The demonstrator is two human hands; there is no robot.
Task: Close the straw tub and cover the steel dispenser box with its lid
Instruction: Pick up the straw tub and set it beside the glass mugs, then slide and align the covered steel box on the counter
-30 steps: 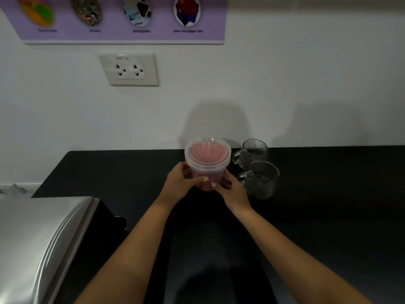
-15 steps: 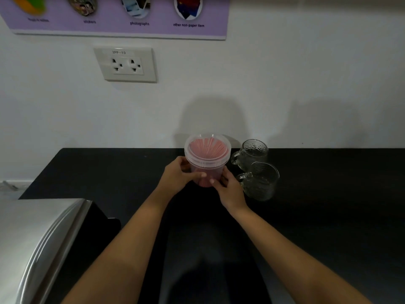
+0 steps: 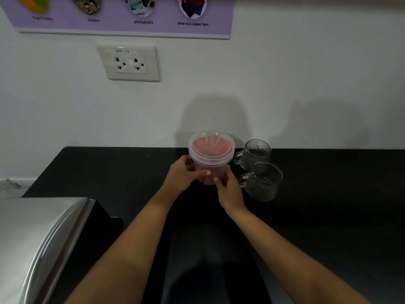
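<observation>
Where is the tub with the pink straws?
The tub is mid-counter near the wall, held between the left hand and right hand, just left of two glass mugs.

Your two forearms come into view bare from the bottom edge, with no sleeve, watch, band or glove showing on either. Your left hand (image 3: pixel 183 173) and right hand (image 3: pixel 230 191) wear no rings that can be made out, and the visible nails are short and plain.
</observation>
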